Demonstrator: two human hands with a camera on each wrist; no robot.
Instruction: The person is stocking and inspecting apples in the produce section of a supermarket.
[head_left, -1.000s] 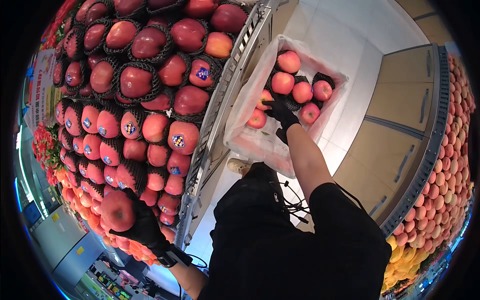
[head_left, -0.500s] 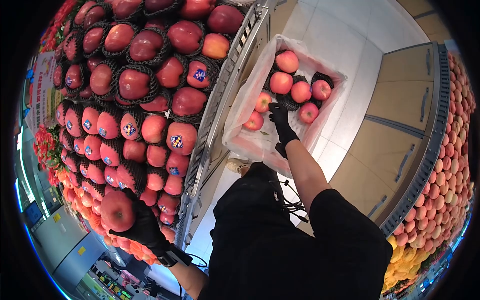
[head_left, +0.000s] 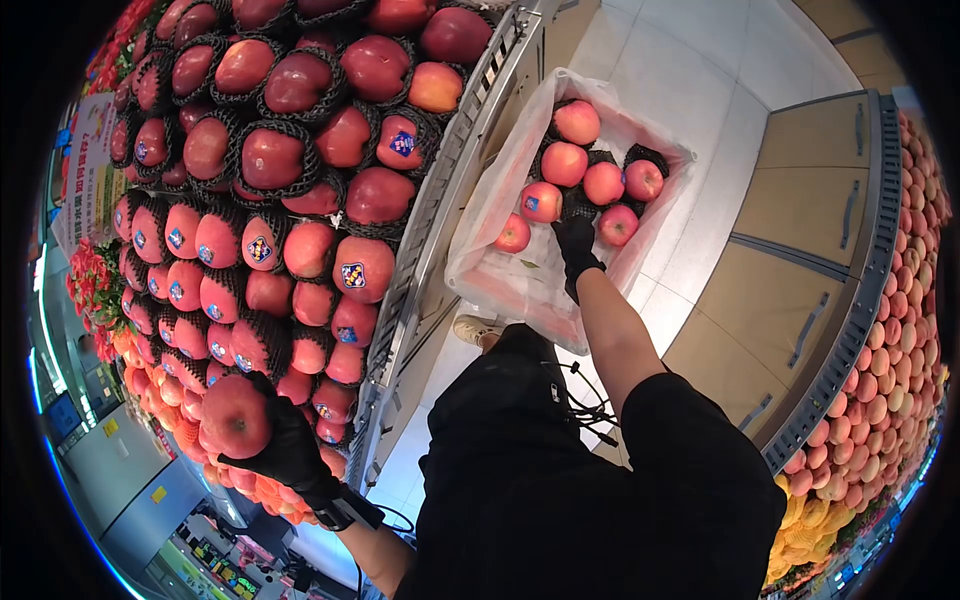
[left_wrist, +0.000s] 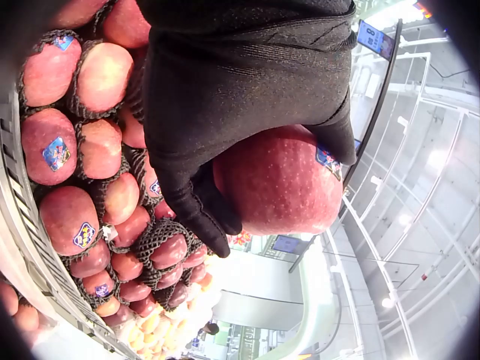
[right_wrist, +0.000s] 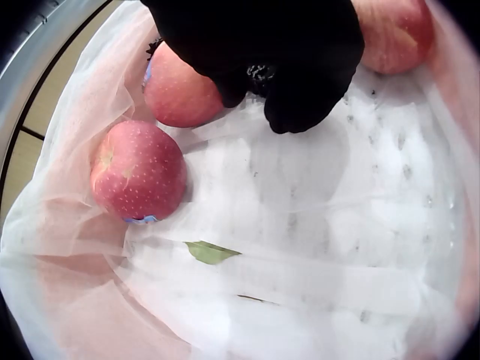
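Note:
My gloved left hand [head_left: 297, 455] holds a big red apple [head_left: 235, 415] in front of the fruit display. In the left wrist view the thumb and fingers curl round this apple [left_wrist: 281, 187], which has a blue sticker near its edge. My gloved right hand [head_left: 575, 245] is down inside a lined box [head_left: 470, 270], its fingers curled at a black foam net [head_left: 577, 204]. Black mesh [right_wrist: 260, 76] shows between thumb and fingers in the right wrist view. Beside the hand lie a stickered apple [head_left: 541, 202] and another apple [head_left: 512, 233].
More apples [head_left: 603, 184] lie at the box's far side, some in black nets. A green leaf [right_wrist: 211, 252] lies on the white liner. The apple display [head_left: 310, 250] slopes up at left behind a metal rail [head_left: 440, 190]. Cabinets [head_left: 775, 270] and a peach display [head_left: 870, 380] stand at right.
My right hand has let go of the stickered apple at the box's left side and moved right to the black foam net. The left hand still holds its apple.

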